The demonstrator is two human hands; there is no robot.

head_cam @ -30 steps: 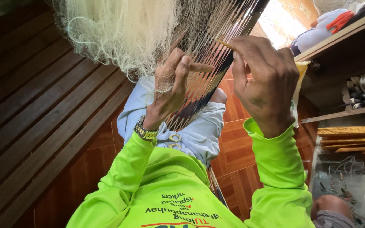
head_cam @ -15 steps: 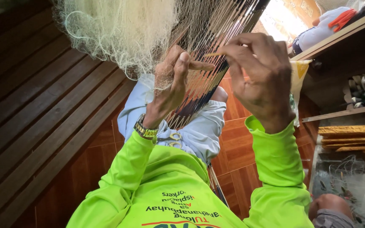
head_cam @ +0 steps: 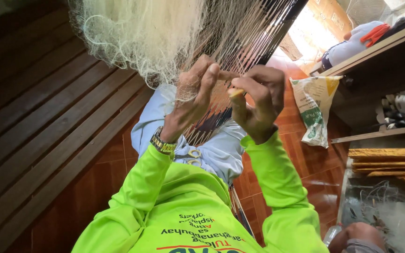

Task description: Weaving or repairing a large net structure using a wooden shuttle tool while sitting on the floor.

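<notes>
The left hand (head_cam: 194, 96) pinches strands of the pale fishing net (head_cam: 151, 37); the right hand (head_cam: 258, 100) grips a small yellow netting needle (head_cam: 235, 92); hands close together.

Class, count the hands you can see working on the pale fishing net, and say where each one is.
2: the left hand grips the net at centre; the right hand is beside it, pinching a small yellowish tool.

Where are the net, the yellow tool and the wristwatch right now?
net (head_cam: 141, 37), head view, on the bunched pale mesh at top.
yellow tool (head_cam: 235, 93), head view, on the tip pinched by the right hand's fingers.
wristwatch (head_cam: 163, 145), head view, on the band at the left wrist.
</notes>
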